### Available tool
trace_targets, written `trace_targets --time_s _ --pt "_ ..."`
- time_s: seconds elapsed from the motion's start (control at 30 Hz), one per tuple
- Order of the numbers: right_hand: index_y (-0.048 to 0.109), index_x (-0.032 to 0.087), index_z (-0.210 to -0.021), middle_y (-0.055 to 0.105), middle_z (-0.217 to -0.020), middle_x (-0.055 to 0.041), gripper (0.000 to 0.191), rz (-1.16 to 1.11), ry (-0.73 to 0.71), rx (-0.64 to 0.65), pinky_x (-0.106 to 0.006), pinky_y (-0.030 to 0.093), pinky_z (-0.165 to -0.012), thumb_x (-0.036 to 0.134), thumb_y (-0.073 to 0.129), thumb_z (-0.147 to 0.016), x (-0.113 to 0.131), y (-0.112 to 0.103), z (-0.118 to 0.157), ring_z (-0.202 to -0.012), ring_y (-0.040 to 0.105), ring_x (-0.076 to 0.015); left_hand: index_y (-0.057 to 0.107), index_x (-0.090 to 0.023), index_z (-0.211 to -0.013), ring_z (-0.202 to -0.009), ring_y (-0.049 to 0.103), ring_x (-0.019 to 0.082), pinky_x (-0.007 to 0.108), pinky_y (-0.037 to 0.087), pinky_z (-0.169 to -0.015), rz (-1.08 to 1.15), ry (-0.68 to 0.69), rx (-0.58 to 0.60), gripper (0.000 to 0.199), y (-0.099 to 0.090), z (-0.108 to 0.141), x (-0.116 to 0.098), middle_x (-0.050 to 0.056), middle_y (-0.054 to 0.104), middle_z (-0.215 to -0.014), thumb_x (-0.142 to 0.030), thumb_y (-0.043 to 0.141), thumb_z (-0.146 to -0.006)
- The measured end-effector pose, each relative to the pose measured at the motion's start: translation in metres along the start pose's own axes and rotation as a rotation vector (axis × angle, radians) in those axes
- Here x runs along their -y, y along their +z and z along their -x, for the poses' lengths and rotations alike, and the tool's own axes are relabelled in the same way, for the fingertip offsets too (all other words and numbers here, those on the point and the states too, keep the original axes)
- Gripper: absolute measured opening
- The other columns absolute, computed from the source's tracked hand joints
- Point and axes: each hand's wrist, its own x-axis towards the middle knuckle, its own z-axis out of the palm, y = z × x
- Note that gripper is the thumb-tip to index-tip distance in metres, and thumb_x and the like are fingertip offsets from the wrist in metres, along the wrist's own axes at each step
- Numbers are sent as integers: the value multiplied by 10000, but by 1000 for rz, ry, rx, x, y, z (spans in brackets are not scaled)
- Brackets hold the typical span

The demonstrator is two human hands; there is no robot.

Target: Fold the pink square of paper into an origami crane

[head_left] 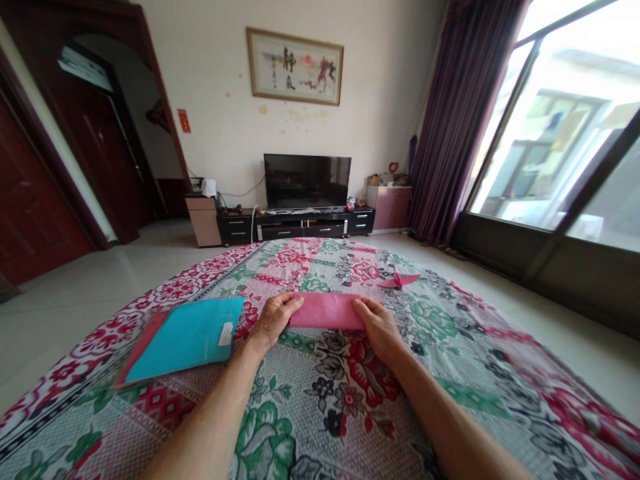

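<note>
A folded strip of pink paper (327, 311) is held level between my two hands over the flowered tablecloth (270, 433). My left hand (275, 322) pinches its left end, thumb on top. At the right end, my right hand (379, 327) pinches it in the same way. The fingers beneath the paper are mostly hidden. Beyond my right hand lies a small folded pink paper shape (400, 281) with pointed ends. To the left of my left hand rests a stack of coloured paper (185, 340), blue on top with a white label, in what looks like a clear sleeve.
The round table's cloth curves away at the far edge. Past it, a television (307, 181) stands on a black low cabinet (300, 225) against the wall. A purple curtain (460, 120) and large window are on the right; a dark red door (40, 180) is on the left.
</note>
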Motion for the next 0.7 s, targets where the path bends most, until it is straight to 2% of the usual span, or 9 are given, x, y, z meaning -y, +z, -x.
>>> trace_targets --time_s 0.13,0.4,0.7 --pt "631 163 -723 614 -616 8 375 -16 7 -15 -221 353 -472 525 643 -624 -2 0 -1 -509 469 -112 667 -135 -776 -520 504 101 207 366 -524 -1 3 -1 276 0 0 0 -13 623 -597 -368 697 -632" --pt "633 165 -709 582 -589 33 308 -69 33 -20 -216 332 -493 460 665 -628 -2 0 -2 -506 439 -96 667 -130 -796 -530 491 98 208 361 -527 -25 6 1 287 -1 0 1 -19 598 -598 -373 687 -644" --pt "635 160 -658 527 -555 22 322 243 -130 -102 -221 296 -477 478 584 -673 -4 0 -2 -508 376 -100 654 -128 -685 -484 424 84 205 311 -486 -131 40 -56 265 3 3 -5 -29 552 -539 -385 678 -624"
